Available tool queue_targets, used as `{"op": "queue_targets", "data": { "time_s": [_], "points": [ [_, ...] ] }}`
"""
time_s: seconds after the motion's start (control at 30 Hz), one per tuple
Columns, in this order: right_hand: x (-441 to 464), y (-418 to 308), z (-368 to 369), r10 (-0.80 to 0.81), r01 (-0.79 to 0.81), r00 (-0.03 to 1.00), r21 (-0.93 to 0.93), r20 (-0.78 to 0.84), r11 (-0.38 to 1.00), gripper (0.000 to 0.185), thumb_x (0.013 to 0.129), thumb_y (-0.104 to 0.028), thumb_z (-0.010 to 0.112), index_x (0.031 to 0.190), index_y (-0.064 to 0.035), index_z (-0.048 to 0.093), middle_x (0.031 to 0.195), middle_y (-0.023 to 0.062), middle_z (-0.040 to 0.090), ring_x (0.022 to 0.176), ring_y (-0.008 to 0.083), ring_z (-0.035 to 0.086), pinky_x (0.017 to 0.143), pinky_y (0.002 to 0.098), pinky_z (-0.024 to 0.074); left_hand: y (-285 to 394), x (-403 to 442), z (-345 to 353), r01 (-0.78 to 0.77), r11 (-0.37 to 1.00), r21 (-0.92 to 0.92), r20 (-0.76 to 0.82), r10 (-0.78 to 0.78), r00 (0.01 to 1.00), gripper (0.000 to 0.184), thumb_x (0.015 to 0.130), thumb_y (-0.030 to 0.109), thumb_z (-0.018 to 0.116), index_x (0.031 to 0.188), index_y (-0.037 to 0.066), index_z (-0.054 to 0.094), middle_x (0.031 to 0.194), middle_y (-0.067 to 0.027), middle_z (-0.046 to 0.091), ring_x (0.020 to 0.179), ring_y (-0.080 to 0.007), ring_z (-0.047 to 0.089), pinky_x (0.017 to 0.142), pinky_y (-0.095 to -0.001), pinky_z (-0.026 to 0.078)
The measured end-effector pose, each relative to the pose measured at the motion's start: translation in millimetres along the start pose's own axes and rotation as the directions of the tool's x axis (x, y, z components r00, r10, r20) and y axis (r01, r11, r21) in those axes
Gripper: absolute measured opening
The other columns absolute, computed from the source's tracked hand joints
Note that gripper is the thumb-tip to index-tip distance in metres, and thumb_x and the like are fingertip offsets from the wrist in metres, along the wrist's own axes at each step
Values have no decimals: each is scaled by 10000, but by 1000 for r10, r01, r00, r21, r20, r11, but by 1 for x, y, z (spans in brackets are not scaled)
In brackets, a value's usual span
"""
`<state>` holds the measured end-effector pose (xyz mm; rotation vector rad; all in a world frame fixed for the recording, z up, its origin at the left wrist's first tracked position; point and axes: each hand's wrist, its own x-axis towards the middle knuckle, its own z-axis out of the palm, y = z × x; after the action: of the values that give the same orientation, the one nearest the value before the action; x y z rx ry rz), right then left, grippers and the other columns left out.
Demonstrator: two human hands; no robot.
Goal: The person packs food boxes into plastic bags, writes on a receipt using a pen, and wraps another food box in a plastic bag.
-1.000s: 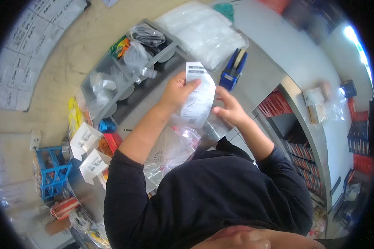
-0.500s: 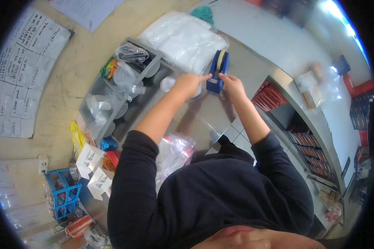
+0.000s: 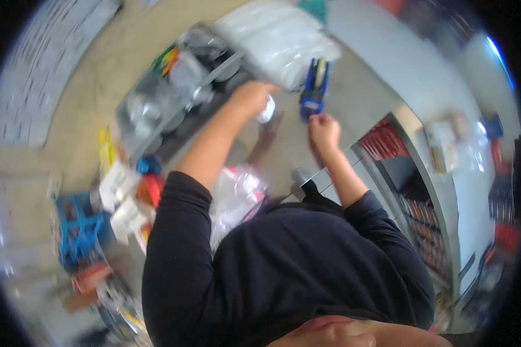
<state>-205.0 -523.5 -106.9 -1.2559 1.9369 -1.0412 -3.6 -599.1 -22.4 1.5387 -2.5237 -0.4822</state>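
Observation:
A blue tape dispenser (image 3: 314, 88) with a pale roll of tape stands on the steel counter. My right hand (image 3: 325, 133) is at its near end, thumb and fingers closed together; any strip of tape between them is too blurred to see. My left hand (image 3: 250, 98) is left of the dispenser, apart from it, with the index finger stretched toward it and the other fingers partly hidden. Just below that hand shows a white rounded item (image 3: 266, 110) with small dark marks; I cannot tell whether the hand touches it.
Left of my hands, a grey divided bin (image 3: 173, 124) holds cups, lids and bagged items. White plastic bags (image 3: 283, 37) lie behind the dispenser. Clear plastic packets (image 3: 235, 199) are close to my body. A shelf unit with red packets (image 3: 383, 140) stands at the right.
My left hand has come away from the dispenser, leftward. My right hand has drawn back toward me to the dispenser's near end. The whole view has shifted and blurred.

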Motion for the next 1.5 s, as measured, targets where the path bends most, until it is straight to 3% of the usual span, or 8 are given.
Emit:
{"op": "queue_targets", "data": {
  "time_s": [0.23, 0.37, 0.6, 0.9, 1.03, 1.1, 1.33, 1.5],
  "points": [
    [28, 44, -6, 32, -103, 933, 182, 359, 978, 116, 791, -125, 589, 800, -10, 602, 655, 33, 583, 525, 94, 499, 490, 222, 399, 17, -279, -159, 514, 761, -396, 64, -535, 842, 325, 726, 109, 603, 1042, 36, 605, 970, -102, 632, 904, -192, 593, 798, -308, 448],
    [0, -15, 8, -197, -16, 751, 315, 630, 949, 120, 839, -126, 566, 840, -6, 576, 676, 5, 554, 516, 53, 437, 459, 193, 335, 61, -400, -103, 10, 285, -959, -139, -499, 855, 472, 717, 56, 657, 1165, 17, 513, 1107, -116, 567, 970, -174, 548, 848, -303, 418],
    [-54, -161, 97, -560, 276, 65, 525, 826, 805, 108, 833, -128, 568, 865, -24, 572, 709, -5, 546, 610, 62, 470, 546, 202, 383, 73, -363, 29, 467, 401, -788, -368, -915, 165, 491, 684, 24, 661, 1144, 155, 551, 1118, -118, 532, 989, -235, 515, 837, -338, 420],
    [-202, -259, 167, 42, 466, -882, 881, 470, -79, 361, 764, -367, 627, 649, -31, 563, 585, 45, 531, 577, 134, 519, 541, 292, 413, 96, -368, 36, 732, 677, -78, -547, -642, 537, 351, 694, 148, 614, 1038, 223, 617, 1186, -16, 500, 1061, -274, 452, 869, -388, 320],
    [-199, -193, 232, 294, 647, -727, 763, 620, -9, 370, 747, -424, 621, 722, -56, 597, 648, 62, 590, 596, 166, 553, 542, 336, 430, 106, -361, 49, 729, 676, -109, -570, -643, 512, 368, 696, 145, 604, 1058, 212, 598, 1224, -19, 465, 1082, -288, 428, 881, -415, 301],
    [-173, -149, 237, 204, 429, -753, 232, 625, 873, 350, 759, -405, 610, 803, -58, 599, 716, 82, 618, 626, 183, 577, 533, 348, 440, 109, -356, 58, 770, 622, -144, -588, -679, 439, 400, 702, 134, 585, 1096, 201, 563, 1249, -46, 436, 1090, -299, 419, 898, -437, 275],
    [-55, -160, 104, -577, 552, -186, 570, 796, 608, 151, 822, -182, 559, 862, -37, 571, 754, 49, 584, 686, 140, 531, 610, 288, 426, 94, -328, -37, 461, 835, -300, -927, -370, 67, 261, 784, 146, 515, 1033, 69, 536, 1081, -120, 535, 1002, -314, 476, 876, -422, 322],
    [41, -97, -36, -456, 23, 695, 617, 556, 787, 111, 828, -138, 513, 835, -47, 577, 621, -38, 437, 536, 47, 377, 493, 179, 297, 126, -141, -52, -49, 630, -775, -422, -458, 783, 290, 869, 274, 465, 1013, 32, 532, 943, -64, 566, 877, -190, 509, 815, -322, 381]
  ]
}}
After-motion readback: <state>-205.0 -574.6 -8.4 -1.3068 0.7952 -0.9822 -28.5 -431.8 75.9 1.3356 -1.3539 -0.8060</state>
